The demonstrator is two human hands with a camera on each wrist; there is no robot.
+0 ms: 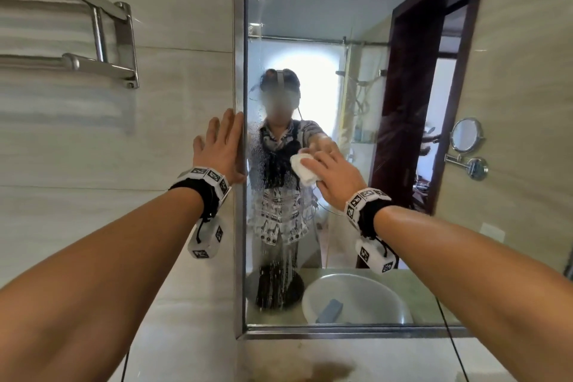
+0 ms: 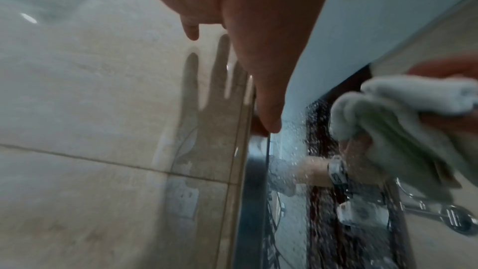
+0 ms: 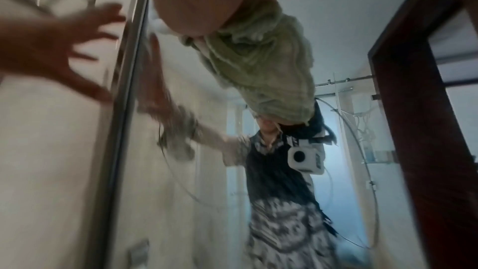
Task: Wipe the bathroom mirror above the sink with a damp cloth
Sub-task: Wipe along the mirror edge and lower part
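Note:
The mirror (image 1: pixel 341 9) fills the wall ahead in a metal frame (image 1: pixel 239 226), with water droplets on its left part. My right hand (image 1: pixel 333 172) holds a bunched pale cloth (image 1: pixel 305 169) against the glass at mid height. In the right wrist view the cloth (image 3: pixel 261 64) hangs greenish below my palm. My left hand (image 1: pixel 221 146) lies flat with straight fingers on the tiled wall, its thumb side along the mirror's left frame. The left wrist view shows its fingers (image 2: pixel 266 97) at the frame edge and the cloth (image 2: pixel 388 122) to the right.
A chrome towel rack (image 1: pixel 102 40) is fixed to the tiled wall at upper left. A white basin (image 1: pixel 356 298) shows reflected at the mirror's bottom. A round shaving mirror (image 1: pixel 465 136) on an arm and a dark door frame (image 1: pixel 412 102) also show in the reflection.

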